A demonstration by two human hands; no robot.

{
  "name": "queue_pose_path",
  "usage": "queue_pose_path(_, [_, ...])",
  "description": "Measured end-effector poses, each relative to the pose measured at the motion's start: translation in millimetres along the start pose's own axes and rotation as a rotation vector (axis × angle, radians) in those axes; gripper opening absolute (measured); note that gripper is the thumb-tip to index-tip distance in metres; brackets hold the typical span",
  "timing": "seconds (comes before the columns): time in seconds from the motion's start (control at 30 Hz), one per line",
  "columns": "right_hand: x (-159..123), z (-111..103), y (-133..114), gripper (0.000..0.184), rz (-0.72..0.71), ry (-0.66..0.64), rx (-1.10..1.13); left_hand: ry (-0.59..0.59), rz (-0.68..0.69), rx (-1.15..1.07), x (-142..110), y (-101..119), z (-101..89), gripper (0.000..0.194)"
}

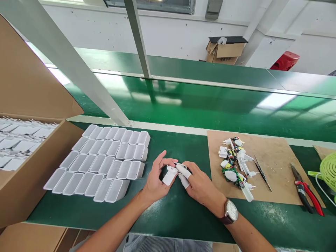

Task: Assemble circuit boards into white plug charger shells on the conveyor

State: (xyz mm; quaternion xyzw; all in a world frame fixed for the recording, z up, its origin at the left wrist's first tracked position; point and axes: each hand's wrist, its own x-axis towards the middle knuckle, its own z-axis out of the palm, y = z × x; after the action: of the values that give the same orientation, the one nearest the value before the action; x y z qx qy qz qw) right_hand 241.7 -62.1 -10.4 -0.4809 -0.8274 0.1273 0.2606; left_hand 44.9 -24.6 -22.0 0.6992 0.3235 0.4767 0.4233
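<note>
A small white plastic adapter part point(170, 176) is held between the thumb and fingers of my left hand point(159, 177), above the green table point(157, 218). My right hand point(201, 183) meets it from the right, with white finger covers point(183, 171) on the thumb and forefinger. Those two fingers pinch at the part's right end, where a thin white curved piece shows; the exact contact is partly hidden. Left of my hands stand rows of open white plastic housings point(98, 163). To the right lies a pile of circuit boards and white plug parts point(237, 164).
The pile rests on a brown board point(273, 154) with tweezers point(263, 174) and red-and-black pliers point(306, 190). A green fan point(328, 169) stands far right. An open carton point(49, 154) of white parts is at left. A slanted metal post point(86, 75) rises behind the housings.
</note>
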Motion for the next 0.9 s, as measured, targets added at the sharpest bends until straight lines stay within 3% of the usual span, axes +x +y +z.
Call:
queue_pose_path(0.4, [2.6, -2.3, -1.1, 0.043, 0.092, -0.008, 0.164, -0.021, -0.042, 0.003, 5.2, 6.2, -2.1, 0.076])
queue_pose_path(0.57, [-0.8, -5.2, 6.3, 0.046, 0.117, 0.123, 0.33, -0.023, -0.056, -0.001, 5.8, 6.2, -2.9, 0.078])
queue_pose_path(0.9, [-1.5, 5.1, 8.4, 0.048, -0.019, 0.091, 0.135, -0.028, -0.065, -0.036, 7.2, 5.5, -2.9, 0.077])
